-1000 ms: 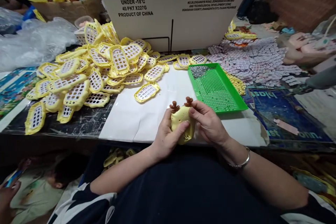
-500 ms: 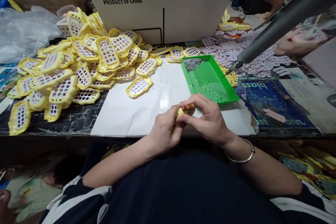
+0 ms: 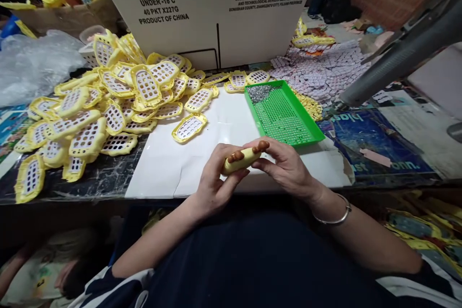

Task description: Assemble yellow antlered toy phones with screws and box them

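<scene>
Near the front edge of the bench (image 3: 90, 173), over a white sheet (image 3: 173, 163), the left hand (image 3: 212, 180) and right hand (image 3: 285, 168) are both clamped on a yellow toy shell (image 3: 240, 160) with brown knobs, held on its side between them. A lone yellow perforated faceplate (image 3: 189, 126) lies just beyond, and a heap of faceplates (image 3: 108, 101) covers the left half. A grey power tool (image 3: 397, 57) slants in from the right edge. Behind stands a cardboard box (image 3: 216, 9). The green tray (image 3: 306, 135) right of the sheet holds small metal screws (image 3: 260, 92) bunched in its far corner.
</scene>
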`<state>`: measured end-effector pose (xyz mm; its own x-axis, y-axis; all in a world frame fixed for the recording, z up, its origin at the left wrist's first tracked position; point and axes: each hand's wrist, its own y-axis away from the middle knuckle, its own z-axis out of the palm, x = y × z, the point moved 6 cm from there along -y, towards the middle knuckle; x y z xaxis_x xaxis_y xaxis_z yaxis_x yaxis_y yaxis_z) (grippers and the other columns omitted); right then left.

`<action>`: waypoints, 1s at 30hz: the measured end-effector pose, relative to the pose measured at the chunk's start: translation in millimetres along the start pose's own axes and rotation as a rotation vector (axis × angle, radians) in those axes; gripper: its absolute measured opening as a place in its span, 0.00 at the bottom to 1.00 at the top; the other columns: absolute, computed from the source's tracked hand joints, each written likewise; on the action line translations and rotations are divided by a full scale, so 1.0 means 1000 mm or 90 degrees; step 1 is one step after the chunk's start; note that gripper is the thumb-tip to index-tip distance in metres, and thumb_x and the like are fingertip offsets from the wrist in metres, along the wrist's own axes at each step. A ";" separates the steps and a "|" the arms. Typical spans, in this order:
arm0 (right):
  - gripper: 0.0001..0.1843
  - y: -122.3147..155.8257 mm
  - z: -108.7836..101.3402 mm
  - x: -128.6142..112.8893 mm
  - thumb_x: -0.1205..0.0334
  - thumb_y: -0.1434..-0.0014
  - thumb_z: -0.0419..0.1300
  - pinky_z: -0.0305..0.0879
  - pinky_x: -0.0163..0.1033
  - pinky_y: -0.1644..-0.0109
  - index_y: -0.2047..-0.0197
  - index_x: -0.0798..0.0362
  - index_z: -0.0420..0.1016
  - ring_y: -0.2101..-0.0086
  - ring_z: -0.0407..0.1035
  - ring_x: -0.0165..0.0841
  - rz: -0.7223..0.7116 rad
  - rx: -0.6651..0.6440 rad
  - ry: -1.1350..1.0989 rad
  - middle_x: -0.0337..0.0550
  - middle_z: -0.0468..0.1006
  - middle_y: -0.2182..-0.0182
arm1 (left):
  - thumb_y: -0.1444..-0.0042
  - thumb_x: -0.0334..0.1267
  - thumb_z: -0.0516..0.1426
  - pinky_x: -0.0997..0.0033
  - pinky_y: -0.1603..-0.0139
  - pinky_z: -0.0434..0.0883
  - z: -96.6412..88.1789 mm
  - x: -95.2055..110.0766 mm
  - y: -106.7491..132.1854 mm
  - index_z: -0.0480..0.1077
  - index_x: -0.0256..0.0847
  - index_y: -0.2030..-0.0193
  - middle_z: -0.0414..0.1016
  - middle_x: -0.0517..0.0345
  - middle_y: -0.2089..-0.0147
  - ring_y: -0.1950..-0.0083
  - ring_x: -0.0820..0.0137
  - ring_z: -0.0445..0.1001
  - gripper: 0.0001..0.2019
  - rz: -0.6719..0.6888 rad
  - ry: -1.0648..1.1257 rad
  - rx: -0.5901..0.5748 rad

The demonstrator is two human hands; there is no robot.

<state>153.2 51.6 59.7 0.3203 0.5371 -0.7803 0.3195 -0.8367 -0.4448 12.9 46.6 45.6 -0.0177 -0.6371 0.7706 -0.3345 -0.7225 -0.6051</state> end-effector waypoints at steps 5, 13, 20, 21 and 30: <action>0.10 0.000 0.002 -0.006 0.56 0.40 0.59 0.66 0.35 0.66 0.67 0.54 0.72 0.71 0.68 0.29 -0.039 0.091 0.073 0.38 0.72 0.75 | 0.41 0.37 0.56 0.67 0.55 0.70 -0.001 -0.015 0.013 0.62 0.43 0.54 0.66 0.56 0.59 0.55 0.69 0.70 0.10 -0.113 0.013 0.073; 0.17 -0.006 0.009 -0.009 0.51 0.38 0.55 0.69 0.36 0.62 0.53 0.55 0.71 0.65 0.72 0.31 -0.018 0.053 0.138 0.45 0.77 0.64 | 0.43 0.56 0.54 0.59 0.43 0.69 -0.019 -0.038 0.006 0.62 0.58 0.46 0.69 0.59 0.41 0.41 0.66 0.69 0.19 -0.236 0.214 0.202; 0.17 0.008 0.013 -0.028 0.59 0.34 0.48 0.65 0.37 0.69 0.62 0.61 0.73 0.73 0.68 0.33 -0.183 0.100 0.359 0.47 0.75 0.74 | 0.49 0.47 0.63 0.53 0.50 0.72 -0.008 -0.042 0.012 0.63 0.50 0.50 0.77 0.55 0.52 0.53 0.61 0.77 0.21 -0.229 0.301 0.161; 0.16 0.009 0.013 -0.028 0.60 0.34 0.48 0.65 0.37 0.69 0.62 0.61 0.73 0.73 0.68 0.33 -0.187 0.103 0.368 0.46 0.75 0.74 | 0.49 0.46 0.63 0.54 0.50 0.72 -0.007 -0.043 0.013 0.63 0.51 0.50 0.77 0.56 0.53 0.54 0.62 0.77 0.21 -0.227 0.309 0.168; 0.17 0.001 0.009 -0.023 0.55 0.35 0.52 0.69 0.39 0.60 0.54 0.60 0.71 0.65 0.70 0.35 -0.187 0.108 0.324 0.49 0.78 0.66 | 0.53 0.49 0.65 0.67 0.50 0.72 -0.015 -0.054 0.024 0.63 0.52 0.50 0.67 0.57 0.46 0.50 0.69 0.72 0.24 -0.228 0.130 0.238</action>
<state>138.7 37.5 73.1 0.6397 0.6967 -0.3246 0.3258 -0.6283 -0.7065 -8.1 68.0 -7.2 -0.1594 -0.2952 0.9420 0.0026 -0.9544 -0.2986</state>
